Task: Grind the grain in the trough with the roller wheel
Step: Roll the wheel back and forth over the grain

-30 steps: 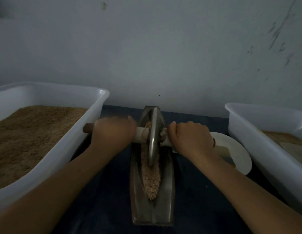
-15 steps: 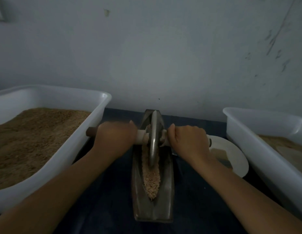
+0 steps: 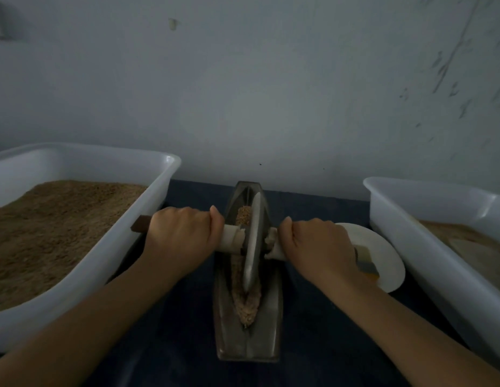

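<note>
A narrow metal trough (image 3: 274, 325) lies lengthwise on the dark table in front of me. Brown grain (image 3: 247, 305) fills its groove. The metal roller wheel (image 3: 253, 241) stands on edge in the groove, around the trough's middle. A wooden axle wrapped in pale cloth (image 3: 232, 238) runs through the wheel. My left hand (image 3: 179, 236) grips the axle left of the wheel. My right hand (image 3: 318, 244) grips it on the right. The axle's dark left end (image 3: 139, 223) sticks out beyond my fist.
A big white tub (image 3: 159, 191) heaped with brown grain stands on the left. Another white tub (image 3: 410, 219) stands on the right. Between it and the trough lies a white plate (image 3: 388, 252) with a small scraper (image 3: 366, 261). A pale wall is close behind.
The wheel has rolled a little toward me along the trough, with both hands still on the axle. Grain now shows behind the wheel.
</note>
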Demonstrator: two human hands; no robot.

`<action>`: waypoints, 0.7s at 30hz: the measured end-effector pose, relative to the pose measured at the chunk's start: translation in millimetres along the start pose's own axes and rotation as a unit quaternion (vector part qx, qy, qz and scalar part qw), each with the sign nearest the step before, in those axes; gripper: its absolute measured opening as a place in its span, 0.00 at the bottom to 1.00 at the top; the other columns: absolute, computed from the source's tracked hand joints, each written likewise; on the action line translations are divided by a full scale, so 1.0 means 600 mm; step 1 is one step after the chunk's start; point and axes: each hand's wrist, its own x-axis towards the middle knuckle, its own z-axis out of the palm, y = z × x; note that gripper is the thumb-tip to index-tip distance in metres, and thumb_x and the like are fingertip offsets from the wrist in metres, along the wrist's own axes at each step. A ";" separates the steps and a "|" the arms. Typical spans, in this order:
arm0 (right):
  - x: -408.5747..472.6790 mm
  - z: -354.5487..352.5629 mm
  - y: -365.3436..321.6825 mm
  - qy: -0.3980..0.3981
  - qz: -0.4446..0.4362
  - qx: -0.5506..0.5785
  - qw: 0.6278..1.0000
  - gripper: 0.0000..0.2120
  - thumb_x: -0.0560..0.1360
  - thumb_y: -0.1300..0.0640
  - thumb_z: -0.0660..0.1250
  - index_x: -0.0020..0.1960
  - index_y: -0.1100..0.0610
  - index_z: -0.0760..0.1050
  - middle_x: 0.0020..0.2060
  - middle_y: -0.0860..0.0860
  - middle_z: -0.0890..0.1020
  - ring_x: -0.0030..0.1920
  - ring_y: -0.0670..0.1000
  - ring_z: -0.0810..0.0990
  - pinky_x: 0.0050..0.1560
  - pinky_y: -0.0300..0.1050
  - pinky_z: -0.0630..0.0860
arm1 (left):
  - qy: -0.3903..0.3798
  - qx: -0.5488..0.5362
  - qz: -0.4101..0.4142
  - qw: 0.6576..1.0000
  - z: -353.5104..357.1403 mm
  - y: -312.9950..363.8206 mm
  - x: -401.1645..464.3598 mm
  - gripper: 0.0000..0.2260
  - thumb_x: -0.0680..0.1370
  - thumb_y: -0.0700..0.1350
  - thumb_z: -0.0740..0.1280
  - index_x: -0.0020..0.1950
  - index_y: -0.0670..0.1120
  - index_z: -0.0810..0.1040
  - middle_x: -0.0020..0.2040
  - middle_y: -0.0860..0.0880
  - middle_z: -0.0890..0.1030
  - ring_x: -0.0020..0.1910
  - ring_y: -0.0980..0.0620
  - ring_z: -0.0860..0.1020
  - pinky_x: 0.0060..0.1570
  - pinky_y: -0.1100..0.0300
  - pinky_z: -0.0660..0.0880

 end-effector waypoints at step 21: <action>0.055 0.037 0.009 0.018 -0.021 -0.058 0.998 0.23 0.80 0.52 0.48 0.31 0.56 0.70 0.25 0.49 0.67 0.28 0.53 0.68 0.28 0.45 0.48 | -0.007 0.028 -0.030 0.999 0.031 -0.005 0.037 0.27 0.54 0.40 0.81 0.48 0.31 0.79 0.27 0.40 0.77 0.21 0.44 0.75 0.20 0.58 0.72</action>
